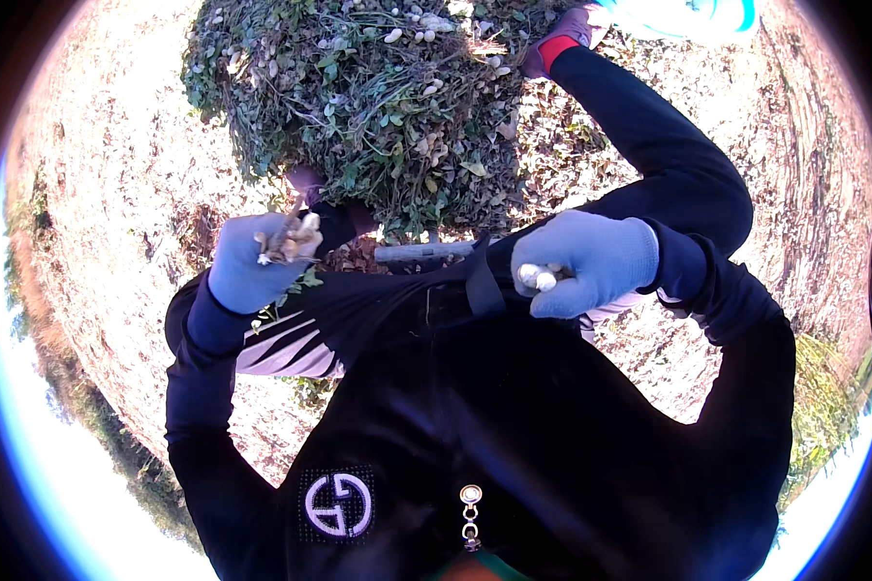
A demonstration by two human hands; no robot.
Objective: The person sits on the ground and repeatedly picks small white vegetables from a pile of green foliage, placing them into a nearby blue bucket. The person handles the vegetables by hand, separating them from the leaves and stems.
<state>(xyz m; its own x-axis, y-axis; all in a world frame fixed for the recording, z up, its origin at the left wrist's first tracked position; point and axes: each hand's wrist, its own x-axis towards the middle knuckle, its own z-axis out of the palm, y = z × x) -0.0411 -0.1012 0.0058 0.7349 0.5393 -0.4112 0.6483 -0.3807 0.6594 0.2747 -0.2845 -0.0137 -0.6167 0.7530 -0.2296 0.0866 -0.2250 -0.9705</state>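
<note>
Both my hands wear pale blue-grey gloves. At the left, my left hand (pixel 251 261) is closed on a peanut plant (pixel 288 240), whose root end with pods sticks up from the fist; some green leaves hang below it. My right hand (pixel 588 261) is curled around a few pale peanut pods (pixel 541 277), which show between thumb and fingers. Beyond my lap lies a large heap of peanut plants (pixel 363 123), with leaves, stems and pale pods on top. The hands are well apart, and neither touches the heap.
My legs, in dark trousers, are bent near the heap, one shoe (pixel 570 33) at its upper right. A grey bar (pixel 425 251) lies between my lap and the heap. At the top right is part of a bright white and turquoise object (pixel 687 14). Dry litter covers the ground.
</note>
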